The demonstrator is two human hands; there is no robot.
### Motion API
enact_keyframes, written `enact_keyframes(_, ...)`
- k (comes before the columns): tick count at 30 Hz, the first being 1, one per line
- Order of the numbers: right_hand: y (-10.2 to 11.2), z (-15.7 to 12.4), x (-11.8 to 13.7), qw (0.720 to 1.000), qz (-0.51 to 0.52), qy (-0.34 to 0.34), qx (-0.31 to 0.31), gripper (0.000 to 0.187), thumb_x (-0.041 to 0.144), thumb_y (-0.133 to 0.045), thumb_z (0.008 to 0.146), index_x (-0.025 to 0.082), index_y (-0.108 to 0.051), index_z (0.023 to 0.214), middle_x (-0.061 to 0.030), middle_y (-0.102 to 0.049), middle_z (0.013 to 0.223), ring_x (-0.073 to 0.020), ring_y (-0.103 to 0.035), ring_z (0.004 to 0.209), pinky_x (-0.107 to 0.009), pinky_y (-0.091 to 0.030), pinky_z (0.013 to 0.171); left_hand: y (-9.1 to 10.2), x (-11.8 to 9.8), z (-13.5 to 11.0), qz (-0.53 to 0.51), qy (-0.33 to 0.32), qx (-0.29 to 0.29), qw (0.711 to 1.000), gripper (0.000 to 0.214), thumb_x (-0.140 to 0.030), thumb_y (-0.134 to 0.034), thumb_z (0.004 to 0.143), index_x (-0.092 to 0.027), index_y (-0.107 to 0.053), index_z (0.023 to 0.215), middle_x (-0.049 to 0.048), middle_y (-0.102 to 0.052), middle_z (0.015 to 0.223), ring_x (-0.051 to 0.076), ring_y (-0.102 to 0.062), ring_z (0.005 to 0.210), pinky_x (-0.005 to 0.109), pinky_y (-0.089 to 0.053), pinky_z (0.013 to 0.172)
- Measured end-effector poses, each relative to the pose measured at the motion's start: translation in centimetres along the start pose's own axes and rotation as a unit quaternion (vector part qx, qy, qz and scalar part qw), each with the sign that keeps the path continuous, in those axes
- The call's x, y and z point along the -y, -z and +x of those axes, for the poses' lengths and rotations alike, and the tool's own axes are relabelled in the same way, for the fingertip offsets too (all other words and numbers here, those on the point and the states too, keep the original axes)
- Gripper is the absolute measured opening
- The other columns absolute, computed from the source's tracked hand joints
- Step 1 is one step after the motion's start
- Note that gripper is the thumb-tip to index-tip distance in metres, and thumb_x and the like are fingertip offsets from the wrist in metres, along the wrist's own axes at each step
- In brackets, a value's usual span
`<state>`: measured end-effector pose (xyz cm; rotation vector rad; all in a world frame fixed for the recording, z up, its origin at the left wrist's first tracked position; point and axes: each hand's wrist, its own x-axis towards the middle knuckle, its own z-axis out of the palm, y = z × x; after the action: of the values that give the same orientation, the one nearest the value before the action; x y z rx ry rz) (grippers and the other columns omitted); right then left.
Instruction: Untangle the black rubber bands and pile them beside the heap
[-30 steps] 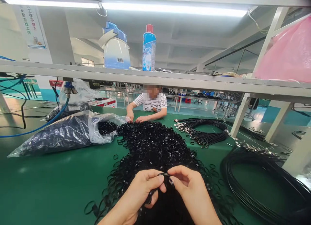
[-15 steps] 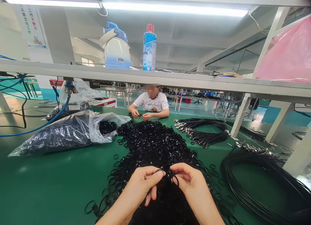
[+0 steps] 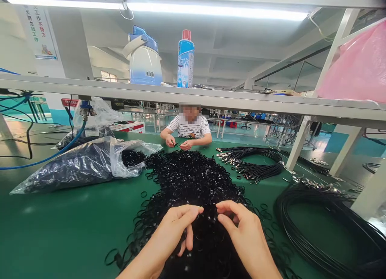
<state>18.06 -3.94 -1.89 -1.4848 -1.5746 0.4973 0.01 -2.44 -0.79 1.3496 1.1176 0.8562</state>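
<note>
A big heap of small black rubber rings (image 3: 193, 178) lies on the green table (image 3: 75, 226) in front of me. My left hand (image 3: 175, 232) hovers over the heap's near edge, thumb and forefinger pinched on a thin black ring. My right hand (image 3: 243, 232) is beside it, a few centimetres to the right. Its fingertips are pinched together, and what they hold is lost against the black heap. The two hands do not touch.
A clear plastic bag (image 3: 81, 164) of more rings lies open at the left. A bundle of black cables (image 3: 253, 162) and a large cable coil (image 3: 319, 226) lie at the right. A person (image 3: 188, 128) works across the table. A low shelf (image 3: 193, 96) carries a jug (image 3: 143, 58) and a spray can (image 3: 185, 60).
My hands were joined on one ring, then drew apart and sank slightly towards the heap. The person opposite pulled both hands back from the heap and closer together.
</note>
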Motion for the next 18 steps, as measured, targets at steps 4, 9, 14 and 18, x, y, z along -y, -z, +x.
enact_keyframes(4,-0.1,-0.5,0.7,0.997,-0.026,0.068,-0.015,0.015,0.017,-0.056,0.081,0.026,-0.066,0.089,-0.0013,-0.063,0.098,-0.0209,-0.056,0.097,-0.035,-0.041,0.088,-0.1,0.0,-0.2,-0.037,0.020,0.004,0.999,0.053,-0.039,-0.048,0.085,-0.009,-0.045,0.128,-0.0032,-0.055,0.042,0.008,-0.035,0.034,0.017,-0.025,0.035)
enact_keyframes(9,-1.4,-1.9,3.1,0.988,0.027,0.107,0.106,0.014,0.021,-0.065,0.077,0.027,-0.067,0.089,0.0023,-0.065,0.082,-0.0176,-0.057,0.078,-0.027,-0.043,0.070,-0.6,-0.1,-1.1,-0.107,0.047,-0.012,0.993,0.052,-0.055,-0.042,0.085,-0.018,-0.056,0.118,-0.0002,-0.062,0.059,0.008,-0.046,0.043,0.017,-0.032,0.041)
enact_keyframes(14,-2.5,-2.5,3.3,0.983,0.032,0.135,0.118,0.013,0.011,-0.065,0.073,0.025,-0.067,0.073,0.0032,-0.067,0.071,-0.0179,-0.057,0.078,-0.026,-0.040,0.071,-1.2,-0.2,-1.0,-0.097,0.085,0.002,0.992,0.052,-0.062,-0.046,0.079,-0.019,-0.064,0.101,-0.0004,-0.061,0.064,0.008,-0.050,0.047,0.014,-0.028,0.039)
enact_keyframes(18,-1.8,-1.5,1.9,0.991,0.111,0.011,0.075,0.015,0.019,-0.052,0.083,0.022,-0.063,0.073,0.0031,-0.064,0.066,-0.0152,-0.058,0.066,-0.024,-0.042,0.063,-1.1,-0.4,-0.6,-0.075,0.046,0.085,0.992,0.053,-0.062,-0.042,0.080,-0.014,-0.063,0.079,-0.0012,-0.055,0.051,0.005,-0.038,0.032,0.017,-0.016,0.033)
